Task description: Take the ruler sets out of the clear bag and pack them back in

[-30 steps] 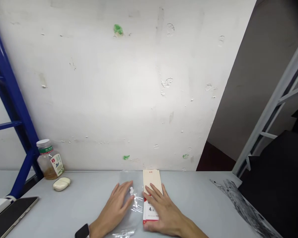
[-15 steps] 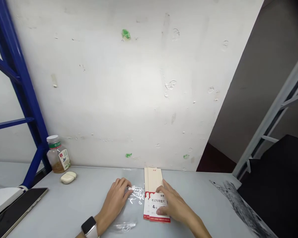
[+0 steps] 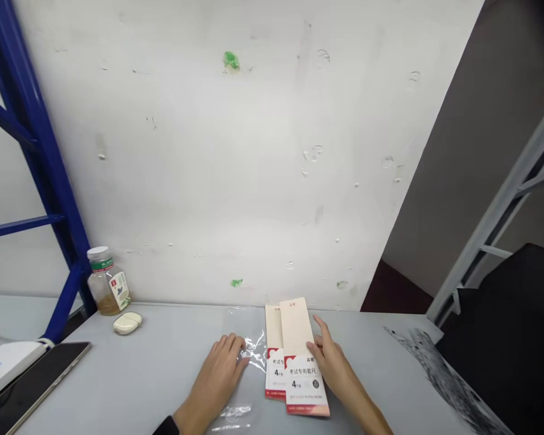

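Note:
Two tall cream cardboard packets with red and white printed lower parts lie overlapping on the table. Chinese print on them reads as an exam ruler set. My right hand (image 3: 334, 365) grips the upper ruler set packet (image 3: 297, 332) by its right edge, thumb on its face. This packet lies slightly tilted over the lower ruler set packet (image 3: 272, 326), whose left part shows. A clear plastic bag (image 3: 255, 344) lies flat left of the packets. Over the bag, my left hand (image 3: 222, 368) has its fingers curled and closed on the film; the fingertips are partly hidden.
A jar with a white lid (image 3: 107, 284) and a small cream case (image 3: 127, 323) stand at the back left. A phone (image 3: 36, 380) lies beside a white box (image 3: 9, 368) near the blue rack (image 3: 49, 151). Dark crumpled film (image 3: 439, 368) lies at right; a wall rises behind.
My right hand has slid the upper ruler set packet rightward and slightly tilted it, uncovering more of the lower one. My left hand has stayed on the bag, shifting slightly.

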`<move>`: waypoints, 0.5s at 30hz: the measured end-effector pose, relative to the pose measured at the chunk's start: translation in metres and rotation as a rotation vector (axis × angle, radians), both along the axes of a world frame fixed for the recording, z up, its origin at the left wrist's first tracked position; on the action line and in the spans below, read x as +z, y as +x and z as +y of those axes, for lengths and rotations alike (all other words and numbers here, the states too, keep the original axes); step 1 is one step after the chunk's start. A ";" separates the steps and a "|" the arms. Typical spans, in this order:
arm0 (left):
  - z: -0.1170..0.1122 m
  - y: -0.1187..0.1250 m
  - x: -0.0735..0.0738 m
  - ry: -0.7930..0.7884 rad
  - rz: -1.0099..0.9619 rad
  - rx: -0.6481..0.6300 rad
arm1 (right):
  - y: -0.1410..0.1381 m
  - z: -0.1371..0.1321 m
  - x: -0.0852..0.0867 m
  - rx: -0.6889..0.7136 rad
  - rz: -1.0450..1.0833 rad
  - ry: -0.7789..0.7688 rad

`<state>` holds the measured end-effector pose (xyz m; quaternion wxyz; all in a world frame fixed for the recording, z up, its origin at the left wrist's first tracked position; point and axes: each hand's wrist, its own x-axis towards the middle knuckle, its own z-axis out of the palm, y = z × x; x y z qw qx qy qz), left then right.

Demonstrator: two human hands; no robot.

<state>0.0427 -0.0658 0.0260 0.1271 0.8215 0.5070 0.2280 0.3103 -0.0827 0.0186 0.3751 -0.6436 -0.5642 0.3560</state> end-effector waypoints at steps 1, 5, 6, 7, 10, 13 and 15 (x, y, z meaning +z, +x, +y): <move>0.001 0.000 -0.001 0.026 0.058 0.020 | -0.001 0.000 0.002 -0.008 0.033 0.013; 0.003 0.000 -0.006 0.062 0.157 0.029 | -0.011 -0.004 0.009 0.067 0.292 0.002; 0.003 0.000 -0.007 0.056 0.134 0.018 | -0.014 -0.005 0.010 0.097 0.355 -0.029; 0.003 0.000 -0.007 0.051 0.096 0.011 | -0.017 -0.005 0.009 0.125 0.401 -0.064; 0.000 0.000 -0.005 0.011 -0.044 0.016 | -0.027 -0.007 0.006 0.168 0.421 -0.155; -0.005 0.002 0.000 -0.058 -0.143 0.005 | -0.031 -0.007 0.003 0.150 0.388 -0.190; -0.007 0.003 0.003 -0.091 -0.177 -0.025 | -0.032 -0.007 0.002 0.142 0.405 -0.179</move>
